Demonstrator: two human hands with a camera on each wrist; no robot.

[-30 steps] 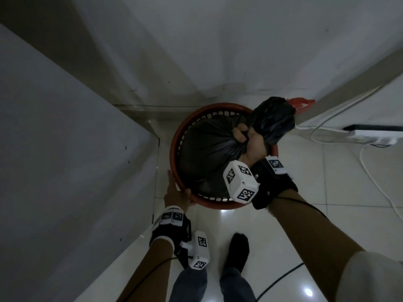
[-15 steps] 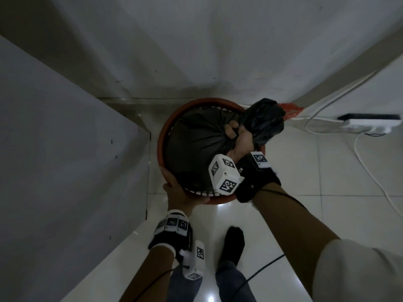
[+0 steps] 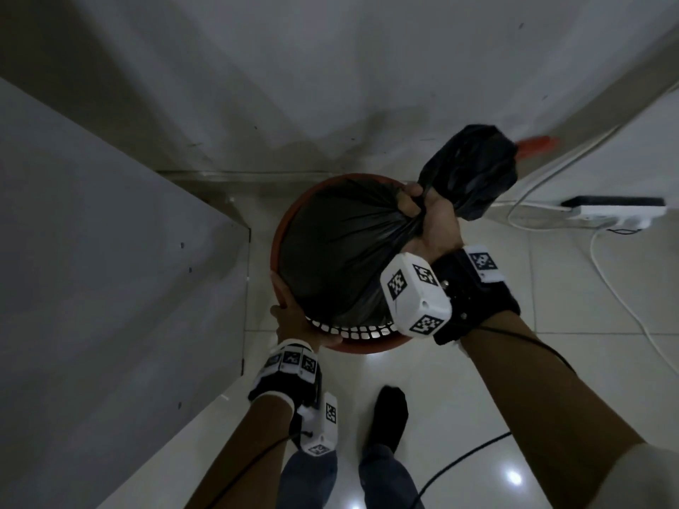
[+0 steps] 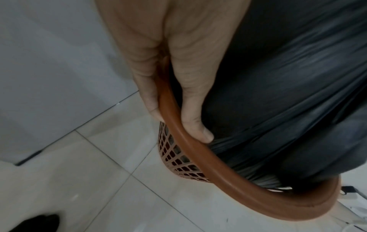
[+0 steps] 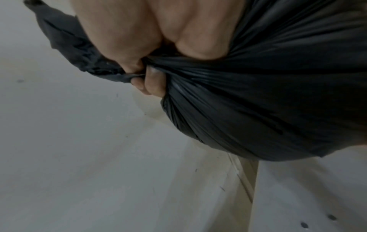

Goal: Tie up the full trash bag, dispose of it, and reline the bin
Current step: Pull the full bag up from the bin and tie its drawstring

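Note:
A full black trash bag bulges out of a round red lattice bin on the tiled floor. My right hand grips the bag's gathered neck in a fist, with the loose top flaring above it; the right wrist view shows the fingers curled tight round the twisted plastic of the bag. My left hand holds the bin's near-left rim. In the left wrist view the thumb lies inside the rim against the bag and the fingers lie outside.
A grey cabinet stands close on the left and a white wall behind the bin. A white power strip with cables lies on the floor at right. A red object pokes out behind the bag. My black-socked foot is below the bin.
The right hand has lifted the bag's neck up and to the right, so the bag has risen higher out of the bin. The left hand has stayed on the rim.

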